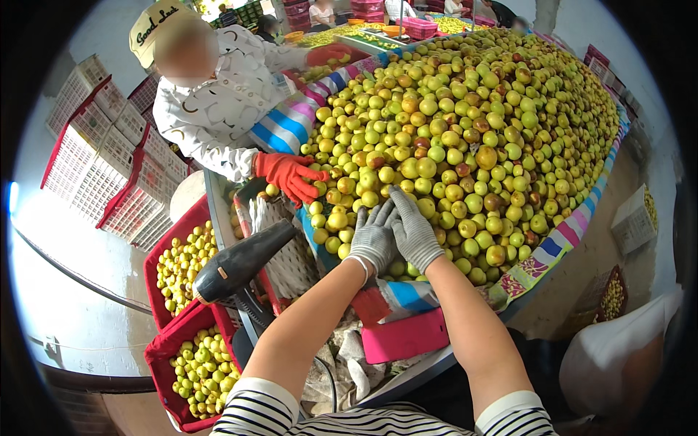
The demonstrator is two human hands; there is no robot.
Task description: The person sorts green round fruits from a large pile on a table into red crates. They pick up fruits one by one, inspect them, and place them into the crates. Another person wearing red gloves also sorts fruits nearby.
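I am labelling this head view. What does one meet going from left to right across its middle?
White crates → red crates of fruit → black handheld device → left hand → right hand → striped cloth edge → white box.

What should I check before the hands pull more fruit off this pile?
1. Left hand gloved and resting on the fruit pile: ok.
2. Right hand gloved, beside the left: ok.
3. Whether either hand grips a fruit: cannot tell.
4. Co-worker's red glove is apart from both hands: ok.
5. Red crates at lower left have room: ok.
6. Black tool lies clear of the hands: ok.
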